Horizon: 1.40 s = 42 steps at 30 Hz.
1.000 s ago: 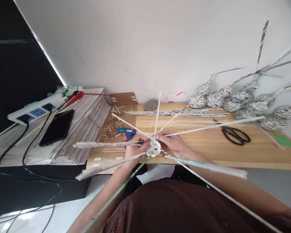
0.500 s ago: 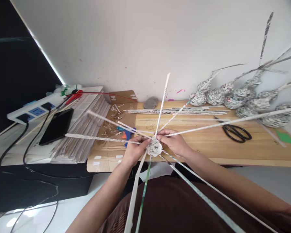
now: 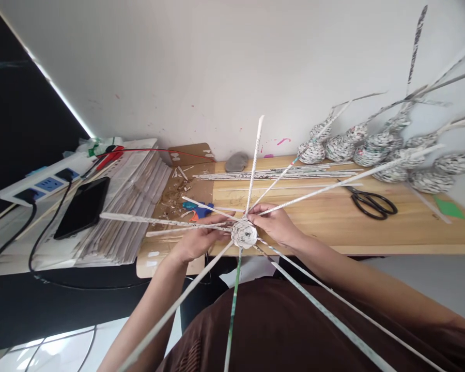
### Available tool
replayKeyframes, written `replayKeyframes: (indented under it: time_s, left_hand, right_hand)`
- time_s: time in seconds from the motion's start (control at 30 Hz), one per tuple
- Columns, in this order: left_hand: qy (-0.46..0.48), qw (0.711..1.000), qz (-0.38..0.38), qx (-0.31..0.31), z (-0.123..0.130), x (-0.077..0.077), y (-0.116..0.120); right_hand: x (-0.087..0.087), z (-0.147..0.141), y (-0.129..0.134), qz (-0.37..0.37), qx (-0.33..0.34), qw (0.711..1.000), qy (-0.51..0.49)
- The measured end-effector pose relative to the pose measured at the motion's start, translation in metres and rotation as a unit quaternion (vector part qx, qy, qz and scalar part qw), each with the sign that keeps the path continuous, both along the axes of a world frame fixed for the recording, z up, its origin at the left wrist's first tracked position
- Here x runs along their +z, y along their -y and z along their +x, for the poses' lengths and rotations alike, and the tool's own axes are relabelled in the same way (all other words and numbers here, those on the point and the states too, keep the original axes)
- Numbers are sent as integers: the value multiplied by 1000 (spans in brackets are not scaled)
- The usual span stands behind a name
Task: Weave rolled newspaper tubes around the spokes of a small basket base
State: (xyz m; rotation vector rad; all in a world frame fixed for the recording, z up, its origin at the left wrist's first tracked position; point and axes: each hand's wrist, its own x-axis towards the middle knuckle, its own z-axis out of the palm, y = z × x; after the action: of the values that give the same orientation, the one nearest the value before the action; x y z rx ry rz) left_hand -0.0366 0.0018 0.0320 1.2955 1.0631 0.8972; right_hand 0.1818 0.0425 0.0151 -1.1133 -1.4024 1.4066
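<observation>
A small round woven base (image 3: 244, 234) of rolled newspaper tubes is held in front of my body, level with the table's near edge. Long paper tubes fan out from it on all sides, among them a green-tinted one (image 3: 235, 289) pointing toward me. My right hand (image 3: 273, 223) pinches the base's far right rim, where a white tube (image 3: 313, 192) leaves it. On the left side, my left hand (image 3: 199, 240) has its fingers stretched toward the rim among several tubes; the fingertips are partly hidden.
Several woven paper gourd shapes (image 3: 341, 149) stand along the wall. Black scissors (image 3: 372, 202), a bundle of paper tubes (image 3: 271, 174) and a grey stone (image 3: 236, 162) lie on the table. Left are a blue glue gun (image 3: 204, 210), stacked newspapers (image 3: 139, 201), a phone (image 3: 83, 207) and a power strip (image 3: 48, 182).
My left hand has loosened its pinch at the rim and shifted left. One tube on the left now points lower, and the front-left tube has swung outward. My right hand keeps its grip.
</observation>
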Motion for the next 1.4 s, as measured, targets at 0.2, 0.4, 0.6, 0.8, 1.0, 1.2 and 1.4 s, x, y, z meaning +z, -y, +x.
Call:
replayKeyframes:
  time_s: [0.2, 0.4, 0.6, 0.8, 1.0, 1.2, 1.4]
  left_hand:
    - [-12, 998, -38, 49, 8, 0, -8]
    - [-48, 997, 16, 61, 27, -1, -14]
    - [-65, 989, 55, 121, 32, -9, -12]
    - [8, 990, 22, 137, 38, -18, -8]
    - [31, 980, 36, 193, 44, -17, -5]
    - [31, 978, 34, 203, 43, -20, -6]
    - [26, 983, 28, 180, 41, -24, -4]
  right_hand:
    - [2, 2, 2, 49, 22, 997, 48]
    - [5, 0, 6, 58, 42, 995, 70]
    - [5, -3, 5, 68, 51, 995, 61]
    - [3, -1, 4, 83, 62, 994, 28]
    - [5, -2, 5, 16, 37, 998, 38]
    - [6, -2, 12, 45, 34, 996, 76]
    - [6, -3, 16, 156, 50, 979, 122]
